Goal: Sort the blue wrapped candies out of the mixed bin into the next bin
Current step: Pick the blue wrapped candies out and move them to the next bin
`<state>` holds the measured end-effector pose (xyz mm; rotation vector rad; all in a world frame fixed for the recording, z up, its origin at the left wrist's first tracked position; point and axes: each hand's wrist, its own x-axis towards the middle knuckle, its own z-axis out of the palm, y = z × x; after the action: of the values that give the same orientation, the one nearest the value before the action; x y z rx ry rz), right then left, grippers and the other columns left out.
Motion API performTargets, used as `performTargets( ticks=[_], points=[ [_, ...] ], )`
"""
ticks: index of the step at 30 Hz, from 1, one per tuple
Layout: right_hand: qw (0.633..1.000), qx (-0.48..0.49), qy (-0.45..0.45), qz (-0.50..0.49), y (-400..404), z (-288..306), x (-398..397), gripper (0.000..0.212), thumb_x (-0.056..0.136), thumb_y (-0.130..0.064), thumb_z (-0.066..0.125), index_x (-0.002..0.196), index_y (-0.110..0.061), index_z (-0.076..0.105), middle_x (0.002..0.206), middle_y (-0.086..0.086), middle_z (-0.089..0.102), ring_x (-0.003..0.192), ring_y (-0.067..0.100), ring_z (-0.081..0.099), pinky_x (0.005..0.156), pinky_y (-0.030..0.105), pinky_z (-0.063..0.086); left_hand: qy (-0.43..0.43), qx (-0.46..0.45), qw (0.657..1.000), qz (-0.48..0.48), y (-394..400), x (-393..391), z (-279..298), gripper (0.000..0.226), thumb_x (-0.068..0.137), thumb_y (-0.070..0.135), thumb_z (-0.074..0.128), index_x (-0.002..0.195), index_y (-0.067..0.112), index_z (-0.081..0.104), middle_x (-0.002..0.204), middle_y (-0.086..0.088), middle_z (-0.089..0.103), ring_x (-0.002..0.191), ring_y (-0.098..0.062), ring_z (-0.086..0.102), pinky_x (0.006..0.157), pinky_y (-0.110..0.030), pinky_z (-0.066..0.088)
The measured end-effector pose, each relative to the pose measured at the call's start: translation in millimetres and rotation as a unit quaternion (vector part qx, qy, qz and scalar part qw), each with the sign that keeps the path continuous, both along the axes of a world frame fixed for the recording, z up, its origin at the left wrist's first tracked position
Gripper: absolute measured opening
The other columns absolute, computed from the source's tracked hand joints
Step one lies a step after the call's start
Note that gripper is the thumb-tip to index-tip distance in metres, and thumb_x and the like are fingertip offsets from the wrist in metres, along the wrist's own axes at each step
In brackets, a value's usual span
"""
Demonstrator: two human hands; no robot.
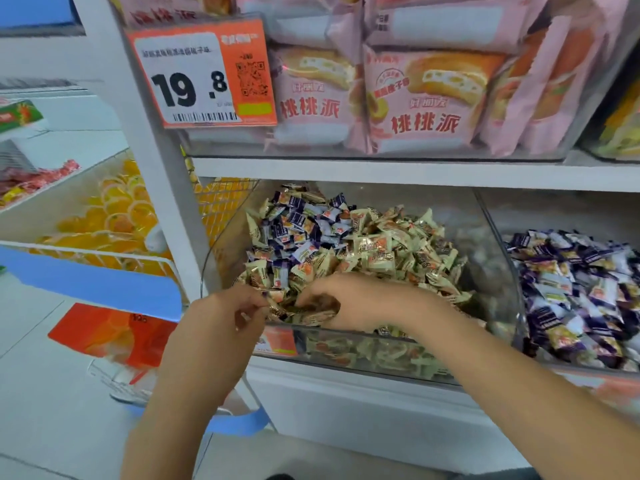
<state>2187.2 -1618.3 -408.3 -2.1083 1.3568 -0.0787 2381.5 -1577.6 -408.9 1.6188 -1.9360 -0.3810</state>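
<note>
Two clear bins on one white shelf (381, 171). Pink pastry packs (415, 98) above at 12 o'clock, orange price tag (204, 72) at 11. Mixed bin (485, 230) heaped with cream and blue wrapped candies (298, 223); next bin (498, 289) at 3 o'clock holding blue ones. Left hand (225, 313) pinching a wrapper at the front rim; right hand (349, 299) with fingers curled into the heap, hold unclear.

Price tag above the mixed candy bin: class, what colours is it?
Orange border with a white panel and black numerals on the price tag, seen in the head view.
</note>
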Motion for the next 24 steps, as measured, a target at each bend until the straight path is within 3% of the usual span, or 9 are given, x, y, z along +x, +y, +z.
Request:
performTargets(
  ticks=[2, 5, 8, 11, 14, 19, 21, 24],
  points=[
    [0.998, 0.039, 0.031, 0.041, -10.8, -4.1, 1.4, 0.047, 0.089, -0.016, 0.06, 0.133, -0.029, 0.049, 0.141, -0.007, 0.042, 0.111, 0.01, 0.05, 0.089, 0.024, 0.046, -0.002, 0.0, 1.0, 0.012, 0.2, 2.2, 0.8, 0.013, 0.083, 0.017, 0.066, 0.08, 0.029, 0.069, 0.077, 0.012, 0.067, 0.069, -0.006, 0.06, 0.063, -0.034, 0.053],
    [0.996, 0.05, 0.036, 0.07, -17.8, -11.2, 2.7, 0.047, 0.09, -0.017, 0.058, 0.133, -0.034, 0.048, 0.144, -0.006, 0.039, 0.126, 0.016, 0.043, 0.103, 0.037, 0.039, 0.005, 0.004, 1.0, 0.009, 1.1, 3.7, 1.9, 0.019, 0.082, 0.017, 0.067, 0.076, 0.034, 0.064, 0.071, 0.015, 0.065, 0.067, -0.006, 0.06, 0.061, -0.036, 0.054],
    [0.996, 0.03, 0.065, 0.049, -16.3, -16.4, 6.4, 0.053, 0.085, -0.006, 0.059, 0.126, -0.039, 0.051, 0.141, -0.005, 0.038, 0.121, 0.023, 0.044, 0.098, 0.043, 0.044, 0.012, 0.007, 1.0, -0.003, -2.7, 3.3, 1.0, 0.02, 0.081, 0.015, 0.068, 0.075, 0.033, 0.064, 0.069, 0.014, 0.064, 0.063, -0.006, 0.059, 0.058, -0.036, 0.054],
    [0.995, -0.035, 0.096, 0.017, -11.8, -18.0, 7.6, 0.053, 0.083, -0.004, 0.058, 0.122, -0.039, 0.052, 0.142, -0.008, 0.035, 0.128, 0.027, 0.032, 0.091, 0.045, 0.046, 0.017, 0.002, 1.0, -0.014, -7.6, 5.4, 0.5, 0.019, 0.081, 0.012, 0.068, 0.075, 0.03, 0.066, 0.07, 0.015, 0.063, 0.061, -0.006, 0.057, 0.055, -0.034, 0.052],
    [0.983, -0.14, 0.12, -0.025, -12.1, -18.3, 2.4, 0.054, 0.083, -0.012, 0.064, 0.126, -0.042, 0.049, 0.139, -0.007, 0.038, 0.127, 0.023, 0.033, 0.094, 0.045, 0.045, 0.02, -0.001, 1.0, -0.01, -9.9, 9.8, -0.7, 0.021, 0.08, 0.011, 0.068, 0.075, 0.032, 0.066, 0.071, 0.019, 0.062, 0.063, -0.004, 0.057, 0.053, -0.025, 0.049],
    [0.968, -0.201, 0.141, -0.056, -14.4, -7.0, -8.8, 0.04, 0.084, -0.022, 0.062, 0.118, -0.043, 0.054, 0.135, -0.01, 0.04, 0.124, 0.014, 0.029, 0.104, 0.047, 0.024, 0.02, 0.002, 1.0, -0.012, -9.4, 10.5, -2.0, 0.018, 0.082, 0.014, 0.066, 0.077, 0.031, 0.066, 0.069, 0.019, 0.062, 0.065, -0.004, 0.058, 0.055, -0.028, 0.05],
    [0.97, -0.228, 0.083, -0.032, -10.6, -1.1, -2.6, 0.033, 0.085, -0.02, 0.059, 0.111, -0.041, 0.058, 0.132, -0.015, 0.043, 0.12, 0.009, 0.032, 0.105, 0.043, 0.024, 0.02, 0.003, 1.0, -0.014, -8.8, 10.3, -1.4, 0.015, 0.083, 0.015, 0.066, 0.079, 0.03, 0.067, 0.068, 0.019, 0.061, 0.064, -0.005, 0.058, 0.055, -0.029, 0.051],
    [0.989, -0.125, -0.075, -0.014, -3.8, -0.5, 18.7, 0.017, 0.088, -0.027, 0.061, 0.104, -0.031, 0.063, 0.106, -0.011, 0.061, 0.091, 0.004, 0.055, 0.088, 0.033, 0.049, 0.016, 0.003, 1.0, -0.012, -9.8, 10.2, -1.9, 0.013, 0.083, 0.015, 0.065, 0.081, 0.027, 0.069, 0.066, 0.016, 0.061, 0.063, -0.007, 0.058, 0.056, -0.034, 0.052]
  ],
)
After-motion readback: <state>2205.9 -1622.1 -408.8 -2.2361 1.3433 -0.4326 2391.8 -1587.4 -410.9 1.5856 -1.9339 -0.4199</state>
